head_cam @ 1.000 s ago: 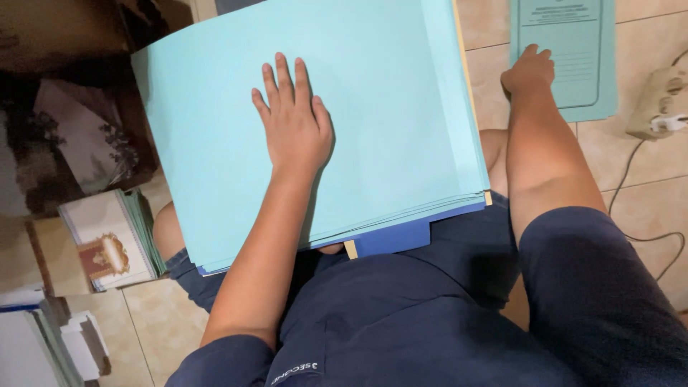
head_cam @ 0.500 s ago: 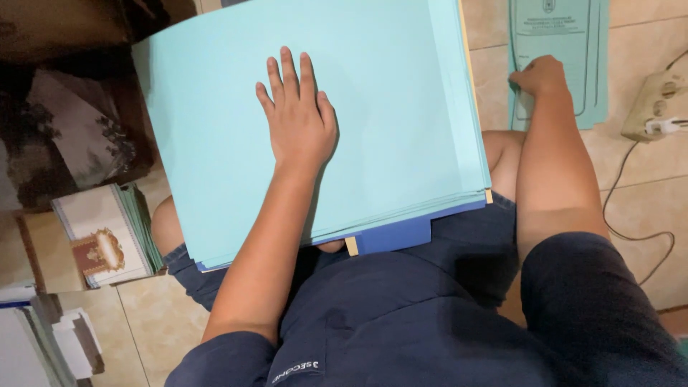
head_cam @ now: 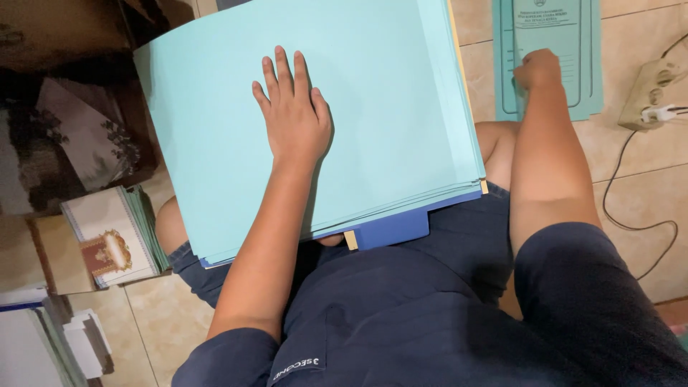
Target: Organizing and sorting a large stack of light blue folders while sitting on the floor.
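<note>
A thick stack of pale blue folders (head_cam: 387, 107) lies across my lap, with a darker blue folder (head_cam: 394, 228) at its bottom. My left hand (head_cam: 294, 115) rests flat on top of the stack, fingers spread, holding nothing. My right hand (head_cam: 537, 69) reaches out to the floor on the right. Its fingers are curled on the left part of a teal printed folder (head_cam: 577, 79) that lies flat on the tiles.
A white power strip (head_cam: 652, 89) with a plug and a cable (head_cam: 631, 215) lies on the tiled floor at the far right. At the left are a stack of cream printed booklets (head_cam: 107, 233), a dark box (head_cam: 72, 136) with papers, and white papers (head_cam: 43, 344).
My right hand has slid from the teal folder's left edge further onto it. My left hand stays flat on the stack.
</note>
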